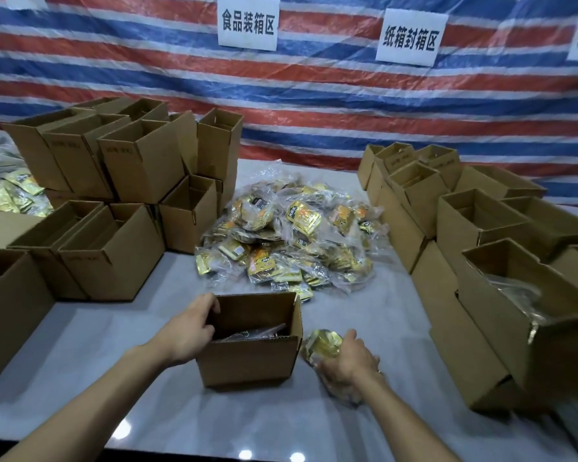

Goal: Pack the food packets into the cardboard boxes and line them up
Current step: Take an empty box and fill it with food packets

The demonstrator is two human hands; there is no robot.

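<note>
Gold foil packet (322, 343), probably light, crinkly and slippery, is gripped in the right hand (351, 358) just right of the open cardboard box (247, 361); best held flat across its faces. On the tabletop (80, 361), the left hand (187, 331) curls over the box's left wall.

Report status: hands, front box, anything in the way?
Left hand grips the box rim. Right hand holds gold packets just right of it. Box open, partly filled. Nothing blocks the opening.
</note>
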